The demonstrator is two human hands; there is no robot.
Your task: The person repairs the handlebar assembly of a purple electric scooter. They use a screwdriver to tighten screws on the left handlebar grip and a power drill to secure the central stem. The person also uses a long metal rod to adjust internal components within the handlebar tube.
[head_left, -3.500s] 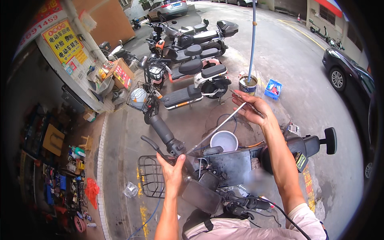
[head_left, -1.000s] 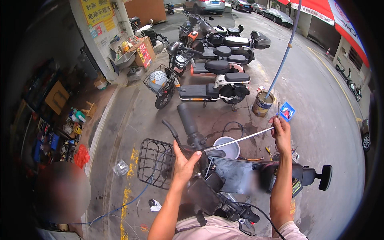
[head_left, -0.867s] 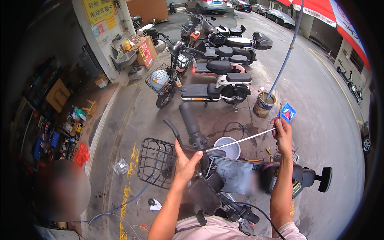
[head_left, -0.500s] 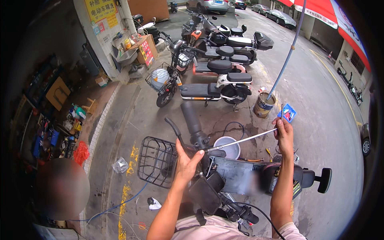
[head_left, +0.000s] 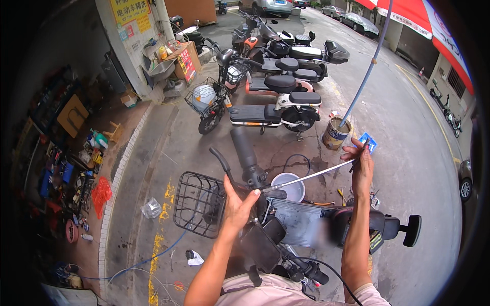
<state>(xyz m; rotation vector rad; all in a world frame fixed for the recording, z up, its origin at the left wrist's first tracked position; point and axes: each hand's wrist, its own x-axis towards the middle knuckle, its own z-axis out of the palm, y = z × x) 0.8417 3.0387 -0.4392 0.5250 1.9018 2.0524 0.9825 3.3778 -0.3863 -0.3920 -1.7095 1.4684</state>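
Observation:
My left hand (head_left: 238, 206) is wrapped round the middle of the scooter's handlebar (head_left: 246, 158), its thumb against the near end of a long silver T-handle wrench (head_left: 311, 176). The other fingers are mostly hidden. At the wrench's far end my right hand (head_left: 362, 166) holds the dark crossbar, some fingers stretched out to the left. The wrench slants up to the right above the scooter's footboard (head_left: 298, 222). A black wire basket (head_left: 198, 206) sits at the scooter's front, left of my left hand.
A white basin (head_left: 294, 193) stands on the ground behind the wrench. Beyond my right hand are a blue tray (head_left: 368, 142) and a bucket (head_left: 337, 135) holding an umbrella pole (head_left: 365, 76). Parked scooters (head_left: 255, 115) line the far side; a blue hose (head_left: 153, 260) crosses the ground at left.
My right hand has turned the crossbar and shifted slightly, its fingers now spreading out to the left. My left hand stays in nearly the same place.

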